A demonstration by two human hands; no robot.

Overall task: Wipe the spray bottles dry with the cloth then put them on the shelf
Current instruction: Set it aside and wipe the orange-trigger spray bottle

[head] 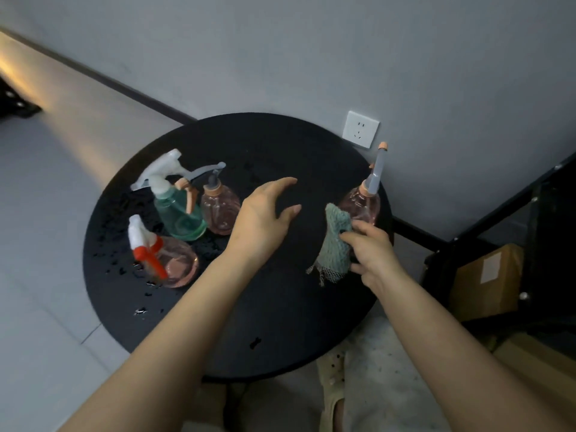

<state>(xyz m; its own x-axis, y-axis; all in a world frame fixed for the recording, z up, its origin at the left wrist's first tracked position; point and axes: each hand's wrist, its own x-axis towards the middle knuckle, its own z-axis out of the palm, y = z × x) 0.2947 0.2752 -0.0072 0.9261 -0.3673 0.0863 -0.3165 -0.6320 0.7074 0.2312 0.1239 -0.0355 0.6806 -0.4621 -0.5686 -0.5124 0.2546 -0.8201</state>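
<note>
Dim, soft, warm floor glow, edges warped

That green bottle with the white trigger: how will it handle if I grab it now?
The green bottle is probably slippery, since droplets dot the table around it. It looks empty, so likely light. Its tall trigger head may make it tippy.

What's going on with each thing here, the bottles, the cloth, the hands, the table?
Green spray bottle: upright, untouched.
Small pink bottle: upright beside it.
Red-trigger bottle: upright, droplets around it.
Long-nozzle pink bottle: upright at the table's right edge, cloth against it.
Cloth: held in the right hand.
Left hand: open, holding nothing.
Table: wet with droplets.
</note>
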